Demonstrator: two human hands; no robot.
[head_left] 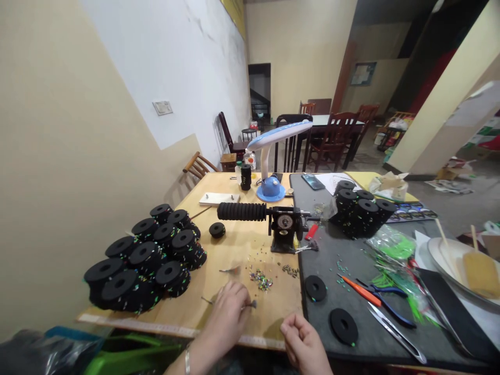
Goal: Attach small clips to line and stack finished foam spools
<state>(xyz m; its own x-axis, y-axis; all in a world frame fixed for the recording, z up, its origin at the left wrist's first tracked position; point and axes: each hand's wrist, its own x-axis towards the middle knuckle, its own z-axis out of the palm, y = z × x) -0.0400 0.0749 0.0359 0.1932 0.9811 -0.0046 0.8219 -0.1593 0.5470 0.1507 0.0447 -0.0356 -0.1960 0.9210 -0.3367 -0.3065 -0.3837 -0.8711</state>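
My left hand point(231, 311) rests low over the table's near part, its fingers curled down at a small brush-like piece with dark bristles point(253, 304); its fingertips are hidden. To the right, near the front edge, my right hand point(302, 341) is closed with thumb and forefinger pressed together, and anything between them is too small to make out. Beyond the hands lie a pile of multicoloured beads point(261, 280) and some small metal bits point(290, 270). Just past the left hand is a thin piece with an orange tuft point(234, 270). A black cranked device point(285, 224) carries a ribbed black foam roll point(242, 211).
Stacks of black foam spools point(144, 254) crowd the left side; more spools point(361, 208) stand back right. On the grey mat lie two foam discs point(344, 326), an orange-handled tool point(361, 290), pliers point(394, 302) and tweezers point(396, 333). A blue lamp point(271, 188) stands behind.
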